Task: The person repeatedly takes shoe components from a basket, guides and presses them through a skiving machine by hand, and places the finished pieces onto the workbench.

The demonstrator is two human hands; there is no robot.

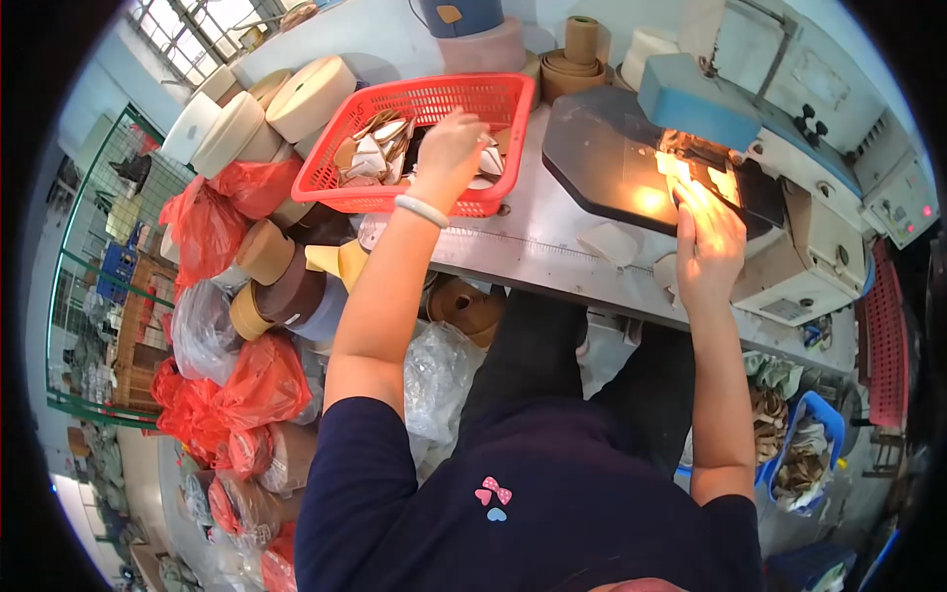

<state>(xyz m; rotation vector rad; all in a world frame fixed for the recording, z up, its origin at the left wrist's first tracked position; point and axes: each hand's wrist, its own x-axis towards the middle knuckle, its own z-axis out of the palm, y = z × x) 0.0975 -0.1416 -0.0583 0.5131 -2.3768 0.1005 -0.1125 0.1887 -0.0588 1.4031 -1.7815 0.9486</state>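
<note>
My left hand (pixel 452 150) is over the red plastic basket (pixel 326 195), its fingers bent and slightly blurred; whether they hold anything is hidden. Under and beside it lie many small cut pieces (pixel 371 160), white and tan, heaped in the basket. My right hand (pixel 708 237) rests at the black plate (pixel 597 148) of a blue and white machine (pixel 695 97). Its fingers are stretched toward the brightly lit working head (pixel 693 168), fingertips down on the plate. Glare hides what lies under them. A loose whitish piece (pixel 609 244) is on the metal table, left of my right wrist.
The metal table (pixel 523 247) has a ruler scale near its front edge. Rolls of material (pixel 312 99) stand behind and left of the basket. Red plastic bags (pixel 261 380) pile up at the left. A blue container (pixel 827 419) of scraps is at lower right.
</note>
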